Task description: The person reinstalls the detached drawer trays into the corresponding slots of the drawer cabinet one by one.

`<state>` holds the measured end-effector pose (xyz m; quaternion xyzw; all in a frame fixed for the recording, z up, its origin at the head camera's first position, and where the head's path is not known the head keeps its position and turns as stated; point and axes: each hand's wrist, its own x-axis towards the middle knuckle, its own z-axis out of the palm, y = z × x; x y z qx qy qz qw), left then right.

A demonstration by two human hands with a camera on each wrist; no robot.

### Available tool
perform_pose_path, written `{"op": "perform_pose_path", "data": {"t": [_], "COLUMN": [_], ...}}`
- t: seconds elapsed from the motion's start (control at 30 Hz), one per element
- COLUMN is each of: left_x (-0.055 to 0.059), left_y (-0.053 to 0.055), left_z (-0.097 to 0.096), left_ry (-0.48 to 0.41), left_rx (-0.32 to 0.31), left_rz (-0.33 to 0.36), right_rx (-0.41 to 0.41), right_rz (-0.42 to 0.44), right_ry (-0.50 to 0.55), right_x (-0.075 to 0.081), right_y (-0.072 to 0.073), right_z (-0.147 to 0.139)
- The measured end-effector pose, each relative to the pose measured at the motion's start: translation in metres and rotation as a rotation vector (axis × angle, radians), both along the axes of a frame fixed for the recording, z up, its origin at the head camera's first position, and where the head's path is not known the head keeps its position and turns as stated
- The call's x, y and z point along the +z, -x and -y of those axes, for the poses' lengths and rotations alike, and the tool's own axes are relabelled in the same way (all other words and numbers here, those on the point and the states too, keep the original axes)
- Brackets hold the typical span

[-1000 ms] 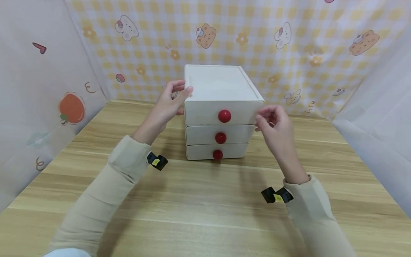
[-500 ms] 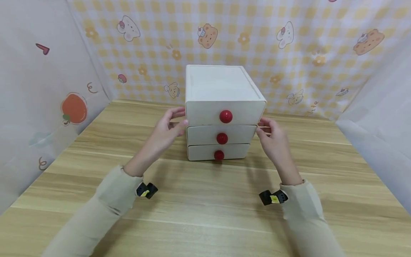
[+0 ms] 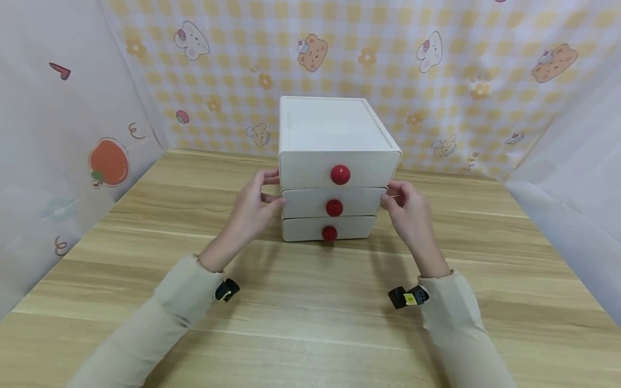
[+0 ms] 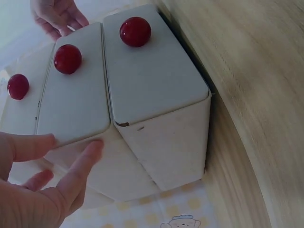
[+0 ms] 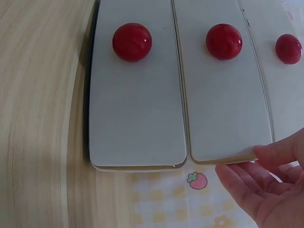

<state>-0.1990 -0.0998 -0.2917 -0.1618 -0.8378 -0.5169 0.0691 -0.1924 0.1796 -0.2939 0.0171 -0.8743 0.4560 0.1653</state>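
Note:
A white three-drawer cabinet [image 3: 335, 124] stands on the table, each drawer with a round red knob; all drawer fronts sit flush. My left hand [image 3: 249, 207] is at its left side by the middle drawer [image 3: 308, 203], thumb near the front edge. In the left wrist view, that hand's fingers [image 4: 78, 171] lie along the cabinet's side. My right hand [image 3: 409, 213] is at the opposite side at the same height. The right wrist view shows its thumb at the front's edge and its other fingers [image 5: 240, 185] against the side. The far fingertips are partly hidden in the head view.
A wooden table [image 3: 310, 334] lies under the cabinet. Behind stands a yellow checked curtain [image 3: 218, 64] with cartoon animals. White printed sheets [image 3: 53, 161] hang at both sides. A small black camera [image 3: 226, 290] sits on each wrist.
My left hand has come down from the cabinet's top left edge to the middle drawer's level. My right hand has moved slightly lower along the right side. The cabinet stays in place.

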Motion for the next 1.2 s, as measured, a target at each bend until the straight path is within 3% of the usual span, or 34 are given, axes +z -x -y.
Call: {"op": "perform_pose_path", "data": {"t": [0.2,0.4,0.97,1.2], "left_x": [-0.003,-0.005,-0.007,-0.006], "left_y": [0.005,0.013,0.028,0.031], "left_z": [0.002,-0.002,-0.022,-0.021], "left_ry": [0.005,0.003,-0.013,0.037], "left_rx": [0.000,-0.028,-0.110,-0.149], "left_rz": [-0.061,-0.077,-0.036,-0.015], "right_rx": [0.012,0.005,-0.049,-0.044], "right_rz": [-0.039,-0.040,-0.063,-0.026], "right_ry": [-0.014,-0.021,-0.031,-0.124], "right_x": [-0.001,-0.003,0.002,0.001], "right_y": [0.001,-0.001,-0.015,-0.015], "right_z": [-0.001,-0.008,-0.023,-0.033]}}
